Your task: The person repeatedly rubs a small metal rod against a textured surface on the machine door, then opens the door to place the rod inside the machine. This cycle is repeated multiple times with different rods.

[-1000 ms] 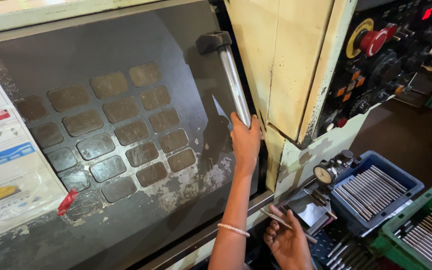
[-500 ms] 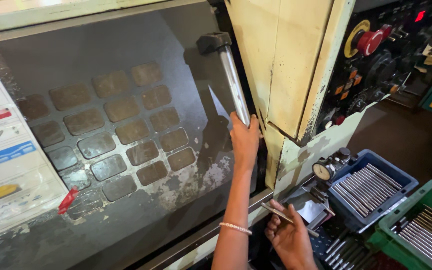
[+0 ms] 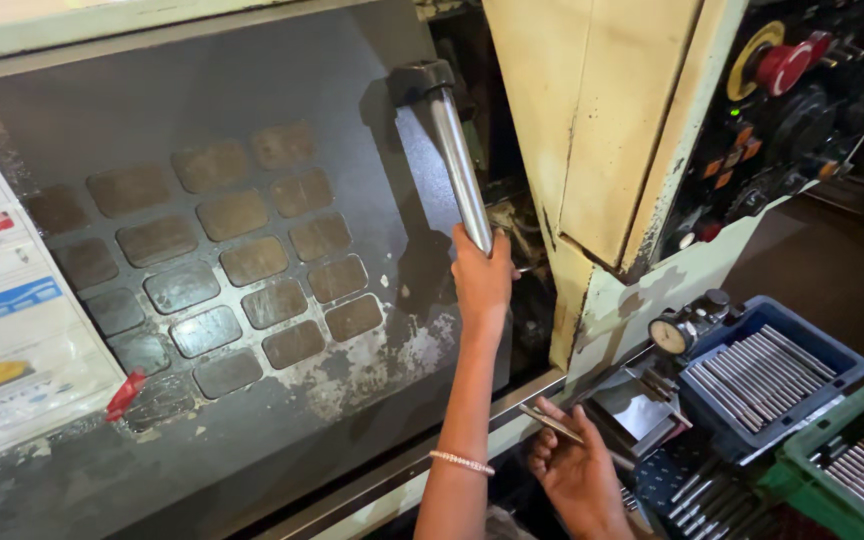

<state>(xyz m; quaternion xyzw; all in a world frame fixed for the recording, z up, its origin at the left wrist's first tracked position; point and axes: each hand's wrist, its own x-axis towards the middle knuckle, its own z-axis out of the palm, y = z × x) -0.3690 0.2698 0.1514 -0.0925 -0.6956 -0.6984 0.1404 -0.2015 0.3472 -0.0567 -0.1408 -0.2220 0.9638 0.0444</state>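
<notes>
Two hands show, one door handle, one thin rod, one dial gauge and two plastic crates. The left hand [image 3: 482, 275] is clenched around the lower end of the long polished steel door handle [image 3: 460, 170], which runs up and slightly left from the fist on the grimy dark sliding machine door [image 3: 252, 250]. The right hand [image 3: 580, 470], near and lower right, pinches a thin grey metal rod [image 3: 552, 423] lying across its fingers. Right of it stand a round dial gauge [image 3: 669, 336], a blue plastic crate of steel rods [image 3: 767, 365] and a green plastic crate of rods [image 3: 857, 450]. Far right, a control panel bears a red round stop button [image 3: 782, 65]. The setting is a worn machine shop.
</notes>
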